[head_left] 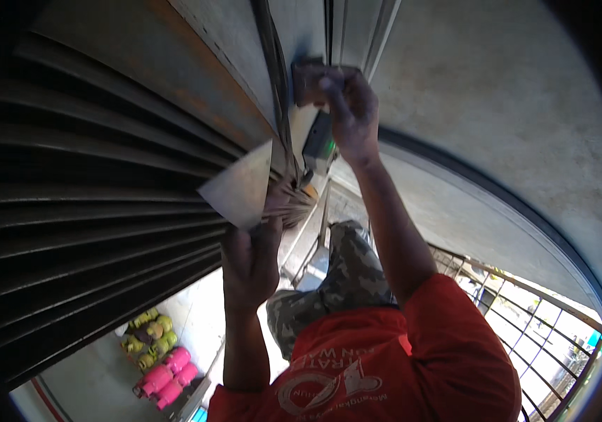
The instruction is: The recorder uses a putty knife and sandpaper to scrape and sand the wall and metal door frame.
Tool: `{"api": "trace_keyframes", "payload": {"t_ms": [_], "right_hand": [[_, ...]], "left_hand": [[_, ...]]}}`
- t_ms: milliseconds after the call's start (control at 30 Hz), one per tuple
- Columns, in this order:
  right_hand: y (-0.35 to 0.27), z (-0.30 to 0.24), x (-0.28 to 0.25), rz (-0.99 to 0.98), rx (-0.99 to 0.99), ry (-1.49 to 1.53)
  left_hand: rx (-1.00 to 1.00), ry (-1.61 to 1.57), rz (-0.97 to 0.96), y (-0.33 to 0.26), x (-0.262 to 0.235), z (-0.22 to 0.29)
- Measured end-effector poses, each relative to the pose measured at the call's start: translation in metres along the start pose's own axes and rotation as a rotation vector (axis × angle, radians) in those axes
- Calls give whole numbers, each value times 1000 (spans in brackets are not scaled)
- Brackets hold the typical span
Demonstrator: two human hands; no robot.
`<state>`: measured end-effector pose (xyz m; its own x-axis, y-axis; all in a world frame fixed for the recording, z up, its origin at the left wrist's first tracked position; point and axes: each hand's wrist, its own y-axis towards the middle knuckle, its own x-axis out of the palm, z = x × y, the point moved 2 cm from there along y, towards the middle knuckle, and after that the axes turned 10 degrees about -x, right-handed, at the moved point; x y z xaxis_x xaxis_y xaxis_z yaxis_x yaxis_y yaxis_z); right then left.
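My left hand (251,257) is closed round the lower, narrow end of a putty knife (241,186). Its pale, flared blade points up, and the handle is hidden in my fingers. Higher up, my right hand (353,112) pinches a small dark brown flat piece (309,83) between thumb and fingers. That piece is against or just in front of a pale narrow wall strip (301,133); I cannot tell whether it touches. Its exact kind is unclear.
Dark cables (280,91) hang beside the strip, near a small dark box (318,137) with a green light. Dark slats (104,204) fill the left. A metal grid railing (526,309) stands at right. Far below lie pink gas cylinders (167,376) and green gas cylinders (150,337).
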<state>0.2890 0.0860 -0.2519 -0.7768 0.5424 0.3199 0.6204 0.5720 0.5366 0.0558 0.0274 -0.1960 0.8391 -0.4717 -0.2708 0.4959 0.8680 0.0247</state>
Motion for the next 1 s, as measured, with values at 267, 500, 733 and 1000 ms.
{"api": "trace_keyframes", "payload": {"t_ms": [267, 500, 733, 1000], "right_hand": [[-26, 3, 8, -35, -7, 53], [-33, -32, 40, -2, -7, -93], [-34, -42, 53, 33, -390, -623], [-29, -45, 30, -154, -121, -248]], "left_hand": [[53, 343, 140, 3, 4, -41], [238, 167, 271, 15, 8, -52], [272, -20, 233, 20, 15, -53], [369, 42, 316, 30, 26, -63]]}}
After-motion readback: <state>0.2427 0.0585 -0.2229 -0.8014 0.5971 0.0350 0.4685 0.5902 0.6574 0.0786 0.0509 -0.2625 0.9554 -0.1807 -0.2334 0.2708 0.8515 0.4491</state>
